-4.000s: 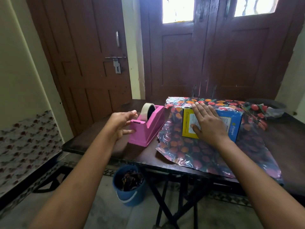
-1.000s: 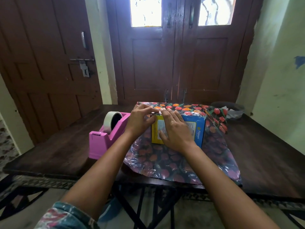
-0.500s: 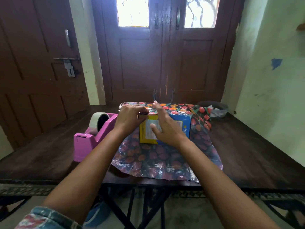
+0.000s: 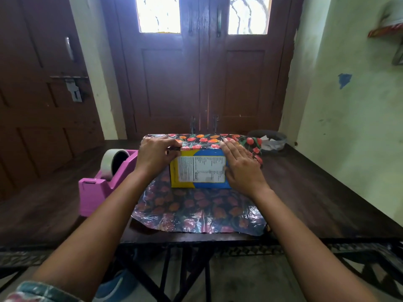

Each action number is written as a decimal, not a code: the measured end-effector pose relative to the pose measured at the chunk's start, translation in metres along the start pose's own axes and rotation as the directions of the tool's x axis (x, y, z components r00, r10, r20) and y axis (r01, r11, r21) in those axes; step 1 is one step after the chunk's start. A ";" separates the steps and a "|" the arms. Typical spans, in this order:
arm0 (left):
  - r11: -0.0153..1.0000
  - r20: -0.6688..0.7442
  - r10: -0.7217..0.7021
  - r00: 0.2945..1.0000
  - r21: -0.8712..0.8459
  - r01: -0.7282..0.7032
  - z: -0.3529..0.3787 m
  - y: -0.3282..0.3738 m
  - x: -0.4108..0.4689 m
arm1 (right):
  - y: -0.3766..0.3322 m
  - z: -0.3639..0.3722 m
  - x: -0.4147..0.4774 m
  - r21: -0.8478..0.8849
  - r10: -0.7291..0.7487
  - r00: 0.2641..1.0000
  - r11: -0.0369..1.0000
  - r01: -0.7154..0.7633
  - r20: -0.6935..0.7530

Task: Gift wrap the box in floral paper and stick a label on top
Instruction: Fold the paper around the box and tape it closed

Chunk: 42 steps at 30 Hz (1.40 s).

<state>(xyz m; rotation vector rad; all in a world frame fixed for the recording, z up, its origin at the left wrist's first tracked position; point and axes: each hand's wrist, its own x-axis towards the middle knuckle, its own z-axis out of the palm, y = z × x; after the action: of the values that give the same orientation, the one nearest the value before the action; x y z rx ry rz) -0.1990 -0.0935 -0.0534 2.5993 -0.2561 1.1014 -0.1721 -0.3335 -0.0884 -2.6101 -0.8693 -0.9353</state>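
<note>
A yellow and blue box [image 4: 200, 168] with a white printed panel lies on the floral paper [image 4: 196, 210] in the middle of the table. The paper's far edge is folded over the top of the box. My left hand [image 4: 156, 158] rests on the box's left end, fingers pinching the folded paper edge at the top left corner. My right hand [image 4: 241, 166] lies flat with fingers together on the box's right end, fingertips on the folded paper. No label is in view.
A pink tape dispenser [image 4: 102, 184] with a roll of clear tape stands left of the paper on the dark wooden table [image 4: 305, 192]. A dark bowl [image 4: 268, 139] with crumpled plastic sits at the back right. Brown doors stand behind the table, a pale wall to the right.
My left hand came from the tape dispenser to the box's top left corner. My right hand slid from the box's middle to its right end, uncovering the printed panel.
</note>
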 end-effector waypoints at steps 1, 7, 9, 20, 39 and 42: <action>1.000 -0.004 -0.011 1.000 0.004 0.011 0.000 0.002 0.000 | 0.000 0.000 0.000 0.008 0.001 1.000 1.000 -0.001 0.002; 0.979 0.034 -0.151 0.988 -0.132 0.154 -0.021 0.005 -0.014 | -0.002 -0.008 -0.001 0.026 0.005 1.000 1.000 -0.006 0.026; 0.954 -0.018 -0.270 0.963 -0.141 0.265 -0.038 0.001 -0.024 | -0.003 -0.008 -0.001 0.026 0.011 1.000 1.000 -0.012 0.028; 0.680 0.079 -0.717 0.693 0.297 0.670 -0.124 -0.054 -0.071 | -0.003 -0.013 0.001 0.008 0.019 0.995 1.000 -0.020 0.095; 0.235 0.472 -0.820 0.325 -0.240 0.942 -0.132 -0.044 -0.061 | -0.006 -0.015 0.003 0.004 0.058 0.989 0.998 -0.059 0.138; 0.231 0.435 -0.827 0.356 -0.314 0.921 -0.133 -0.039 -0.063 | -0.007 -0.015 0.003 0.003 0.061 0.988 0.998 -0.062 0.139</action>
<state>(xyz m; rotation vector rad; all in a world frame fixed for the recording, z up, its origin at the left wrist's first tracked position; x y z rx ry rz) -0.3204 -0.0084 -0.0191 1.7631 0.7595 0.2582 -0.1819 -0.3324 -0.0747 -2.7048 -0.8173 -0.7407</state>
